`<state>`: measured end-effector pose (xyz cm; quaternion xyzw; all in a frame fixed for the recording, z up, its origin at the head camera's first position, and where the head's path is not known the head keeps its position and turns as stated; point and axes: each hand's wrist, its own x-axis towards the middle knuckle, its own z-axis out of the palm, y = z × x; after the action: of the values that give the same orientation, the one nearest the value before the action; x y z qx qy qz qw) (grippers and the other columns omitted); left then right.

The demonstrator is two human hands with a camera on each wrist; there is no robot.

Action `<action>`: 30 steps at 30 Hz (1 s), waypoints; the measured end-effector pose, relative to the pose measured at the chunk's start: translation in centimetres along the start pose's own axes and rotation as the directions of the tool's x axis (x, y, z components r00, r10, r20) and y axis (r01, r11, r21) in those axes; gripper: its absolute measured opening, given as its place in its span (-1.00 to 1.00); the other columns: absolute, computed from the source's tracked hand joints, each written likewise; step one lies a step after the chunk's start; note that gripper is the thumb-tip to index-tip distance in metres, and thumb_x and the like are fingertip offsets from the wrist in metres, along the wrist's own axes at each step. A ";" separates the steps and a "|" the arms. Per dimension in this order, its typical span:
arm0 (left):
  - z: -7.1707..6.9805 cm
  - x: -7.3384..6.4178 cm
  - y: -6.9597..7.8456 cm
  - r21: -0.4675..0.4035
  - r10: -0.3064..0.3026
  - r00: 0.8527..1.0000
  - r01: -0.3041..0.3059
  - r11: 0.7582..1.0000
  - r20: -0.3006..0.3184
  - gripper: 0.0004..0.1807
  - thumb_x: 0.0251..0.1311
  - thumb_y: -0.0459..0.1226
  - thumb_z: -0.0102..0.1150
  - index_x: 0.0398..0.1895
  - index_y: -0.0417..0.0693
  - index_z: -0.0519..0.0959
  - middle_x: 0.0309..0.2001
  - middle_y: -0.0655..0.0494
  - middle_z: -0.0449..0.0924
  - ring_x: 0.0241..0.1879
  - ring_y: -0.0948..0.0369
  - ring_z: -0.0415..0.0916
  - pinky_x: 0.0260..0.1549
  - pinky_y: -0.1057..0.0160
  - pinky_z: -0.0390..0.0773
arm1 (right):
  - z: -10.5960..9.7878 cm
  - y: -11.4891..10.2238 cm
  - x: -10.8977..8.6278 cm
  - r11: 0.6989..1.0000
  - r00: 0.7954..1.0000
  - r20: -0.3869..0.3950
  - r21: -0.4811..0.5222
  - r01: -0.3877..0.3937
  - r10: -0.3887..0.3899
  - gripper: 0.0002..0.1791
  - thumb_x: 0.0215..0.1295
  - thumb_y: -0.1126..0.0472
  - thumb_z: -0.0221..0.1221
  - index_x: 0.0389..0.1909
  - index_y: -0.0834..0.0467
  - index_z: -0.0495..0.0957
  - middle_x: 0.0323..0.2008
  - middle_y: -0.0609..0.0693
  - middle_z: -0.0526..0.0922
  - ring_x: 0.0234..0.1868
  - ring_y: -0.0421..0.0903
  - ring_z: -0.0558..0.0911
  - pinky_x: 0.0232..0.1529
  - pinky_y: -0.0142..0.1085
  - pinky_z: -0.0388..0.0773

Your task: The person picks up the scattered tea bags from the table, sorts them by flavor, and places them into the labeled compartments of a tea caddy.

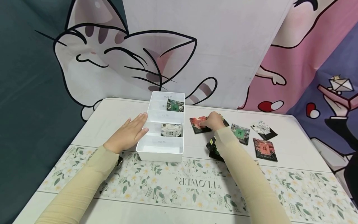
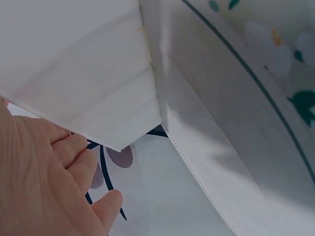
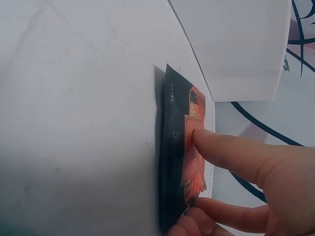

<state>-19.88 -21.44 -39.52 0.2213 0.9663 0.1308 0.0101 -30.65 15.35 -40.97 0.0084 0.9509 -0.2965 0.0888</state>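
A long white divided box [image 1: 160, 157] stands on the table, with handwritten marks on its dividers. Straight fingers of my left hand [image 1: 126, 134] rest along the box's left rim; the left wrist view shows that hand [image 2: 54, 177] beside the box wall. My right hand [image 1: 214, 120] pinches a red and black sachet [image 3: 174, 147], thumb on its front and other fingers at its edge. A green sachet [image 1: 175, 105] lies in a rear compartment of the box. Nearer the front, another compartment holds a white sachet [image 1: 171, 130].
Right of the box lie a green and black sachet [image 1: 240, 133], a white and black one [image 1: 263, 129] and a second red one [image 1: 265, 149]. A dark sachet [image 1: 213, 150] is partly covered by my right sleeve. Behind the table hangs a cartoon cat cloth [image 1: 223, 40].
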 end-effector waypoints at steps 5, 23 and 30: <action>-0.1 0.0 0.1 -0.001 -0.002 1.000 0.002 1.000 0.001 -0.26 0.63 0.05 -0.40 0.62 -0.25 -0.13 0.63 -0.10 -0.16 0.60 -0.04 -0.21 0.53 -0.18 -0.24 | 0.0 -0.5 -0.1 0.999 0.999 0.021 -0.004 -0.043 0.043 -0.38 0.17 0.15 0.46 -0.77 0.05 0.18 -0.75 -0.13 0.10 -0.60 -0.11 0.19 -0.44 -0.20 0.30; -0.2 -0.1 0.3 -0.005 -0.001 1.000 0.001 1.000 0.005 -0.26 0.63 0.04 -0.39 0.62 -0.27 -0.12 0.63 -0.12 -0.15 0.60 -0.04 -0.22 0.53 -0.19 -0.24 | -0.5 0.5 -0.1 0.985 0.996 0.053 0.153 -0.083 0.076 -0.78 0.22 0.31 0.36 -0.16 0.35 0.67 -0.04 0.22 0.65 -0.54 -0.17 0.41 -0.46 -0.31 0.44; -0.1 -0.1 0.3 -0.005 0.000 1.000 0.000 1.000 0.000 -0.26 0.63 0.04 -0.38 0.62 -0.27 -0.12 0.62 -0.12 -0.14 0.60 -0.04 -0.21 0.53 -0.19 -0.23 | -0.8 0.9 -0.3 0.970 0.994 0.090 0.230 -0.074 0.054 -0.71 0.33 0.32 0.26 0.03 0.35 0.63 -0.17 0.18 0.66 -0.56 -0.17 0.42 -0.51 -0.30 0.45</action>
<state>-19.71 -21.29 -39.33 0.2214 0.9660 0.1334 0.0107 -30.42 16.50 -40.79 0.0372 0.9043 -0.4029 0.1359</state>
